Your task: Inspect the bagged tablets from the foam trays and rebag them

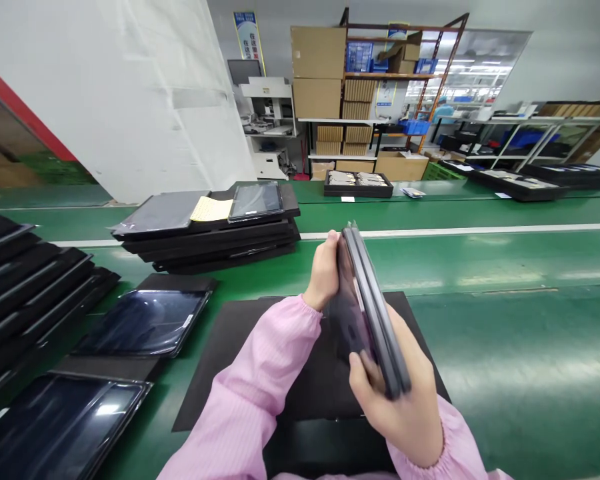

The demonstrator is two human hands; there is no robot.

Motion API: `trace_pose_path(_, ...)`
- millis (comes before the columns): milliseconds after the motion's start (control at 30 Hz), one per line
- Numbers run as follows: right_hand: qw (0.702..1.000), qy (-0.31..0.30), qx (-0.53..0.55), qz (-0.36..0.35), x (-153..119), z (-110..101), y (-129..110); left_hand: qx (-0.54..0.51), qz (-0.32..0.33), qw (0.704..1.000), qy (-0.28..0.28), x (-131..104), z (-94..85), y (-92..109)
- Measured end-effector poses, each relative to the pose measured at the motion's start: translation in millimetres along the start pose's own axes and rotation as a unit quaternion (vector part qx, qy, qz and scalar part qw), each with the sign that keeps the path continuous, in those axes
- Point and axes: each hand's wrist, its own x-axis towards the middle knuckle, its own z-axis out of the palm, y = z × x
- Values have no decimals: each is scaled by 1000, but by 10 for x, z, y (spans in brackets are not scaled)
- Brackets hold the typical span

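Two flat dark tablets (370,307), pressed face to face, stand on edge between my hands above a black foam sheet (260,333). Around their far left edge my left hand (325,272) is closed, the thumb on top. My right hand (405,393) wraps the near end, with its thumb on the glossy side and its fingers behind. A clear film seems to cover the near tablet's face. To the left, a bagged tablet (147,322) lies on black foam, and another bagged tablet (65,420) lies closer to me.
A stack of black foam trays (230,243) with tablets and a yellow paper (212,209) stands at the back left. More stacked black trays (20,300) line the left edge. Beyond the white line on the green bench (505,333) sits a black box (359,190) of grey pieces.
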Motion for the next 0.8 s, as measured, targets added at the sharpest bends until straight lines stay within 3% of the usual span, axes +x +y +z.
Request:
trace_pose_path(100, 998, -66, -5, -24, 80, -21, 47, 14, 50, 998, -19, 97, 21, 48)
trace_pose_path(433, 985, -165, 53, 10, 152, -188, -37, 48, 40, 997, -52, 44, 38, 98)
trace_pose_path(800, 970, -204, 115, 58, 62, -325, 21, 46, 58, 995, -72, 7, 58, 118)
